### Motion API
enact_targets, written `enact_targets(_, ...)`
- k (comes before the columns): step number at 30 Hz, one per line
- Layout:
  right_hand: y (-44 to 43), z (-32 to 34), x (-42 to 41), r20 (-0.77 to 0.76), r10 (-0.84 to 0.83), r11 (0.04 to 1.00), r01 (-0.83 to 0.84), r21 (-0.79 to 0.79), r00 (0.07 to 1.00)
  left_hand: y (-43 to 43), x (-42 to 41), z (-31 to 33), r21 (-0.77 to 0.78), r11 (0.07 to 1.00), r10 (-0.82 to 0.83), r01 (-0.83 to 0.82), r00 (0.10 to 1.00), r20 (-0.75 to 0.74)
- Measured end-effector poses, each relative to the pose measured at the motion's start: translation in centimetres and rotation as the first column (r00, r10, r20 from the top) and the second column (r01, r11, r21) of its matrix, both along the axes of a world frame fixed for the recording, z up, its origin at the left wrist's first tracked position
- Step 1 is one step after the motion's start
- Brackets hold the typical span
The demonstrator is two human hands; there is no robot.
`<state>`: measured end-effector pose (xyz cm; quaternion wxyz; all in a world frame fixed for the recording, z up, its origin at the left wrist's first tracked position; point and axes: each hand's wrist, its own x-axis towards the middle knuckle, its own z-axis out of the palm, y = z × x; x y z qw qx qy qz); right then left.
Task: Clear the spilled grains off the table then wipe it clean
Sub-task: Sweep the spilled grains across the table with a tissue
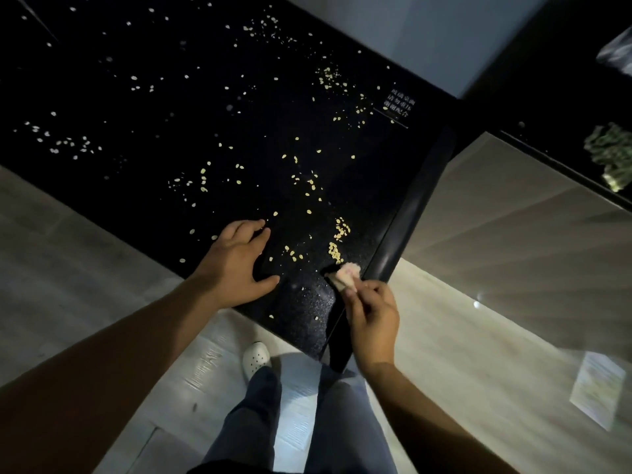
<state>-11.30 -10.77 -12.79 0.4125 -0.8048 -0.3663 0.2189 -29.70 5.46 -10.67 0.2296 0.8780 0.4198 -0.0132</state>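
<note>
Pale yellow grains [337, 249] lie scattered over a glossy black table [154, 107], thickest near its right edge and in small clusters further back. My left hand [239, 261] rests flat on the table near the front edge, fingers spread. My right hand [371, 311] pinches a small pinkish crumpled cloth [346, 274] at the table's near right corner, just below a cluster of grains.
A black rounded rail [410, 213] runs along the table's right edge. White printed text [398, 104] sits near the far right corner. Beyond the rail is a pale floor with a paper sheet [596, 388]. A green object [612, 155] lies at far right. My legs and a white shoe [256, 359] stand below.
</note>
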Motion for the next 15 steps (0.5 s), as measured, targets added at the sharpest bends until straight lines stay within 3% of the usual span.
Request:
enact_targets(4,0.3,0.8,2.8,0.14,-0.175,0.985,0.174,0.018,0.975,0.2,-0.2,0.4,0.016,0.998,-0.057,0.058,0.997,-0.058)
enact_targets(6,-0.1,0.1,2.9,0.125,-0.213,0.975,0.219,-0.039,0.969,0.2,-0.3,0.3,0.011,0.997,-0.073,0.074,0.994,-0.079)
enact_targets(12,-4.6,-1.9,-5.3,0.181,-0.075,0.994,0.089,-0.07,0.981,-0.1,-0.2,0.1,0.016,0.998,-0.065,0.068,0.991,-0.114)
enact_targets(15,-5.1,-1.6,-6.1,0.13,-0.07,0.993,0.081,-0.084,0.989,0.0,-0.3,0.2,0.002,0.998,-0.068,0.069,0.99,-0.121)
